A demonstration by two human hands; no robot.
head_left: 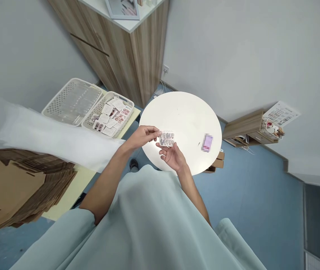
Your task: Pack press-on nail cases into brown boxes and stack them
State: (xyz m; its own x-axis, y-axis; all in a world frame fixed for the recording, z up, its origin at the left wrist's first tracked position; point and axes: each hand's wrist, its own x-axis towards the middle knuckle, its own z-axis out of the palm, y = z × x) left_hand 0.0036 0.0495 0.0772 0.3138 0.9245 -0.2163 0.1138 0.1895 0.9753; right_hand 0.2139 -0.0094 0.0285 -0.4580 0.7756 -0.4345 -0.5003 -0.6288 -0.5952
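Both grips (pixel 143 135) (pixel 174 157) on nail card (pixel 166 139), cards (pixel 108 109) in basket (pixel 127 100)

I'm counting one left hand (pixel 146 135) and one right hand (pixel 175 157) holding one nail card (pixel 167 138), its press-on nails showing in two rows. One round table (pixel 182 112) is standing below. From its centre, two perforated baskets (pixel 59 98) are sitting between nine and ten o'clock, one cardboard stack (pixel 47 183) is lying towards eight, and one picture frame (pixel 124 17) is standing towards eleven.
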